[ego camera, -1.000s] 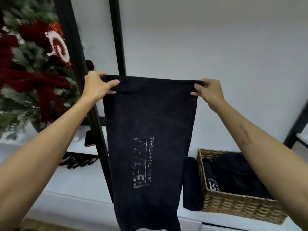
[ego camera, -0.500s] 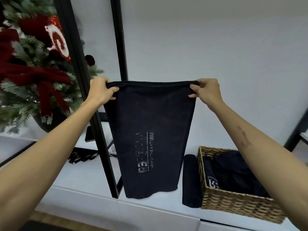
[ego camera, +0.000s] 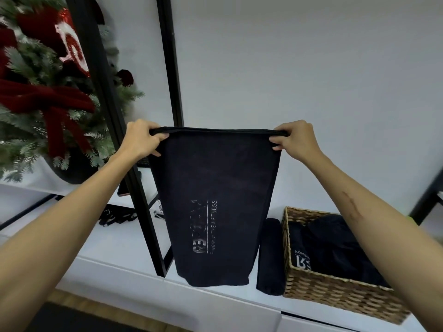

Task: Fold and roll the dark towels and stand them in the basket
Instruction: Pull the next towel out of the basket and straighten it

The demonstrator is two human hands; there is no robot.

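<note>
**Towel up, both top corners pinched**

I've got the dark towel hanging in the air in front of the white wall, its lower hem just above the front edge of the white counter. It drapes flat and limp, so I read it as soft, light and floppy: no stiffness to help a fold, and it will sag wherever it isn't supported. The top corners look like the right place to hold, since that keeps the edge taut and the printed logo square.

My left hand is curled round the top left corner, thumb in front, cloth bunched in the grip. My right hand pinches the top right corner the same way, fingers folded over the hem.

To the right, one rolled towel lies on the counter against the left wall of the wicker basket (more dark towels are heaped inside, not yet standing, as far as I can judge).
</note>
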